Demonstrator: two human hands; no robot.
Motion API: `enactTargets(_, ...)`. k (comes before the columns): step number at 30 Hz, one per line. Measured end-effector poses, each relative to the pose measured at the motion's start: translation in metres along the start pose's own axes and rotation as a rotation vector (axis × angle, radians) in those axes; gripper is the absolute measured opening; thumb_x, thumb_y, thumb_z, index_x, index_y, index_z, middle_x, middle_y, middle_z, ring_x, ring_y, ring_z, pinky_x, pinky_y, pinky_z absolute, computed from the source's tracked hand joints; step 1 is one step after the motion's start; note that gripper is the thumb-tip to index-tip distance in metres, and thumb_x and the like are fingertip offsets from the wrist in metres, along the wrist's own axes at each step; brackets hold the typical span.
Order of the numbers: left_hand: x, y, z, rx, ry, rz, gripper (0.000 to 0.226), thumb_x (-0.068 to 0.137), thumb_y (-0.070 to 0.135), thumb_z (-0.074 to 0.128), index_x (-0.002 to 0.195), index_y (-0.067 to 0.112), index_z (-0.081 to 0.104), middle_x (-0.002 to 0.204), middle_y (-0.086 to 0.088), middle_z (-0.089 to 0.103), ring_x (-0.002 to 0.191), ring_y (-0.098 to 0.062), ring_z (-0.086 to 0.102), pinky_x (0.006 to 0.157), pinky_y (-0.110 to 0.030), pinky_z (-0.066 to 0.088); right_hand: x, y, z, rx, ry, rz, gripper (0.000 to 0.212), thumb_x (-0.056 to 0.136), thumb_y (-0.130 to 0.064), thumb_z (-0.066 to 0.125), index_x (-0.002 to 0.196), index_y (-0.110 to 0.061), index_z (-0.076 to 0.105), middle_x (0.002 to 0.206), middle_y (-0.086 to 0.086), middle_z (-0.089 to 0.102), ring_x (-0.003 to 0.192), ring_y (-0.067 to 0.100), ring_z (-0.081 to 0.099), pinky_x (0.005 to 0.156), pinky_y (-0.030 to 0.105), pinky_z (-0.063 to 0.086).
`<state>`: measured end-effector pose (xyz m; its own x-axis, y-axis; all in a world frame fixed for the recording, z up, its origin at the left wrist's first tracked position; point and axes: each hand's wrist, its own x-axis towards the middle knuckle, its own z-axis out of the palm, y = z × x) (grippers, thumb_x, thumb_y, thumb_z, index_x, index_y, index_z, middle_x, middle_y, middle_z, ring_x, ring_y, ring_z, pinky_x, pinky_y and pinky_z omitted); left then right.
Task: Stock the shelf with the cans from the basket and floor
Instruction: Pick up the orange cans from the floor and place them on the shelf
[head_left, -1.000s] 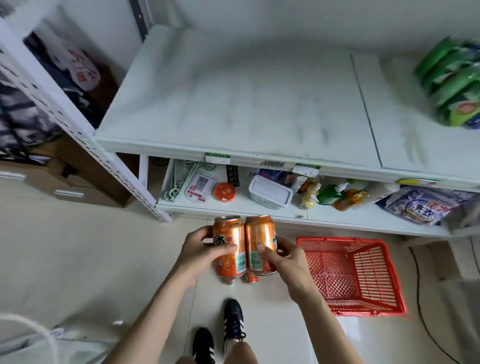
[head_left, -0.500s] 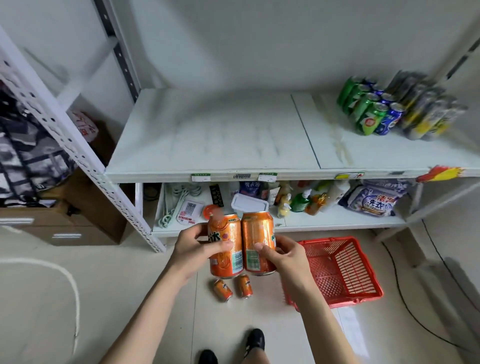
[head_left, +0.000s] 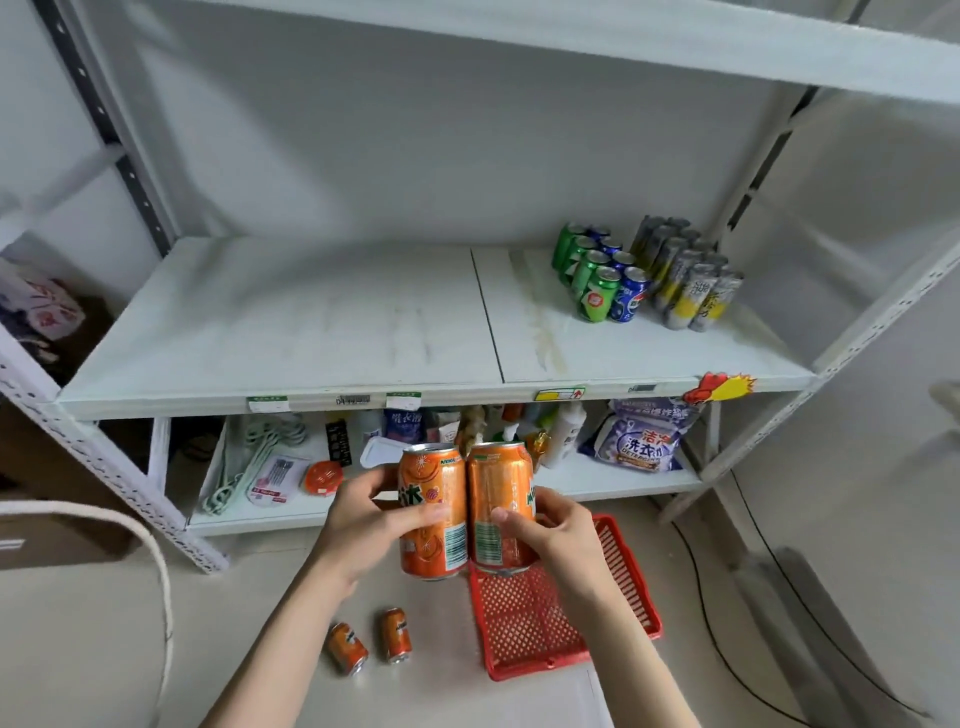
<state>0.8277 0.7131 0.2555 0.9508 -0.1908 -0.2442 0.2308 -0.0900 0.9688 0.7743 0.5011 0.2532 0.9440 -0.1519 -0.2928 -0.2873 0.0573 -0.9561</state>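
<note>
Our left hand (head_left: 371, 525) is wrapping around one orange can (head_left: 432, 514), thumb across its front and fingers behind, holding it upright in the air. Touching that can on its right side is a second orange can (head_left: 500, 506), which our right hand (head_left: 556, 530) is gripping in the same manner, thumb on the label and fingers curled behind. We are holding the pair side by side in front of the lower shelf's edge, below the wide middle shelf (head_left: 311, 332).

Down on the floor, just below our left forearm, two more orange cans (head_left: 371, 642) are lying on their sides, near each other. Beside them to the right, the red basket (head_left: 524, 623) is sitting on the floor beneath our right wrist; it seems to be holding nothing, though our arm is covering part of it.

Farther right, on the middle shelf, green and blue cans (head_left: 600, 273) are standing in rows, with tall silver-and-yellow cans (head_left: 685, 275) just beside them.
</note>
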Motion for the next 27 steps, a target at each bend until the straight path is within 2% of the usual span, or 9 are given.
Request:
enactTargets(5, 0.020, 0.017, 0.055, -0.011, 0.015, 0.046, 0.057, 0.041, 0.045, 0.085, 0.093, 0.027, 0.072, 0.094, 0.012, 0.074, 0.086, -0.005, 0.069, 0.069, -0.024, 0.053, 0.025, -0.013, -0.056, 0.024, -0.008, 0.022, 0.067, 0.059, -0.033, 0.089, 0.116, -0.007, 0.064, 0.098, 0.012, 0.075, 0.087, 0.032, 0.074, 0.073, 0.041, 0.059)
enactTargets(8, 0.042, 0.026, 0.075, -0.003, 0.008, 0.053, 0.059, 0.042, 0.046, 0.086, 0.096, 0.030, 0.071, 0.097, 0.011, 0.073, 0.090, -0.007, 0.069, 0.075, -0.031, 0.054, 0.046, -0.020, -0.078, 0.032, -0.005, 0.017, 0.069, 0.060, -0.033, 0.089, 0.118, -0.005, 0.063, 0.097, 0.011, 0.076, 0.085, 0.030, 0.074, 0.071, 0.037, 0.058)
enactTargets(11, 0.073, 0.032, 0.088, 0.019, 0.022, 0.059, 0.062, 0.040, 0.048, 0.086, 0.097, 0.029, 0.071, 0.099, 0.009, 0.073, 0.095, -0.011, 0.068, 0.083, -0.037, 0.054, 0.074, -0.028, -0.094, 0.043, -0.021, 0.015, 0.068, 0.062, -0.030, 0.089, 0.119, -0.004, 0.062, 0.100, 0.013, 0.075, 0.086, 0.032, 0.074, 0.073, 0.039, 0.059)
enactTargets(16, 0.131, 0.048, 0.107, 0.046, 0.010, 0.083, 0.054, 0.039, 0.047, 0.085, 0.090, 0.037, 0.072, 0.093, 0.009, 0.074, 0.087, -0.007, 0.069, 0.075, -0.031, 0.053, 0.129, -0.043, -0.113, 0.064, -0.034, 0.002, 0.067, 0.060, -0.029, 0.092, 0.117, -0.006, 0.063, 0.099, 0.011, 0.075, 0.089, 0.030, 0.073, 0.074, 0.040, 0.060)
enactTargets(20, 0.183, 0.062, 0.123, 0.054, 0.013, 0.111, 0.055, 0.039, 0.042, 0.087, 0.091, 0.032, 0.073, 0.094, 0.001, 0.074, 0.089, -0.017, 0.071, 0.078, -0.037, 0.056, 0.176, -0.056, -0.131, 0.055, 0.000, -0.032, 0.061, 0.060, -0.029, 0.084, 0.114, -0.008, 0.066, 0.095, 0.010, 0.075, 0.087, 0.024, 0.073, 0.068, 0.028, 0.056)
enactTargets(23, 0.221, 0.071, 0.137, 0.081, 0.010, 0.115, 0.056, 0.038, 0.043, 0.088, 0.092, 0.034, 0.073, 0.096, 0.002, 0.074, 0.089, -0.017, 0.071, 0.076, -0.036, 0.056, 0.211, -0.066, -0.148, 0.048, -0.013, -0.044, 0.055, 0.061, -0.029, 0.083, 0.110, -0.012, 0.067, 0.092, 0.005, 0.076, 0.082, 0.019, 0.074, 0.062, 0.022, 0.054)
enactTargets(25, 0.245, 0.076, 0.147, 0.098, 0.014, 0.114, 0.059, 0.038, 0.046, 0.088, 0.093, 0.037, 0.072, 0.097, 0.005, 0.074, 0.091, -0.015, 0.070, 0.081, -0.037, 0.055, 0.235, -0.073, -0.161, 0.047, -0.033, -0.041, 0.055, 0.060, -0.030, 0.083, 0.110, -0.013, 0.067, 0.091, 0.005, 0.076, 0.078, 0.018, 0.074, 0.058, 0.023, 0.054)
enactTargets(27, 0.267, 0.077, 0.156, 0.110, 0.039, 0.114, 0.060, 0.036, 0.050, 0.088, 0.093, 0.041, 0.071, 0.098, 0.010, 0.073, 0.095, -0.013, 0.068, 0.086, -0.039, 0.053, 0.261, -0.079, -0.173, 0.035, -0.063, -0.047, 0.059, 0.060, -0.031, 0.084, 0.114, -0.015, 0.065, 0.093, 0.003, 0.076, 0.079, 0.017, 0.074, 0.061, 0.024, 0.055)
